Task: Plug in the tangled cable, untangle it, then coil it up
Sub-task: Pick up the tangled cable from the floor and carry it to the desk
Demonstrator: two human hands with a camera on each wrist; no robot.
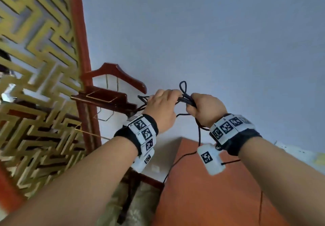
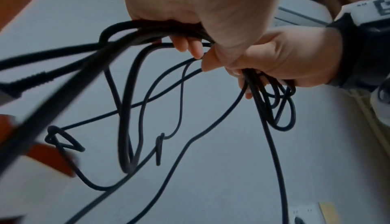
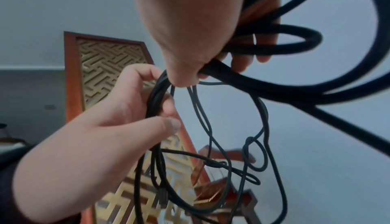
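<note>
A thin black cable is bunched in loops between my two hands, held up in front of a pale wall. My left hand has its fingers curled round several strands. My right hand grips another bundle of loops close beside it. Slack strands hang below both hands, with small knots in them. One strand drops from the right hand toward a white wall socket. In the right wrist view the left hand holds a ring of loops.
A gold lattice screen in a red wooden frame stands at the left. A red wooden valet stand is beside it, just behind the left hand. An orange-brown cabinet sits below the hands.
</note>
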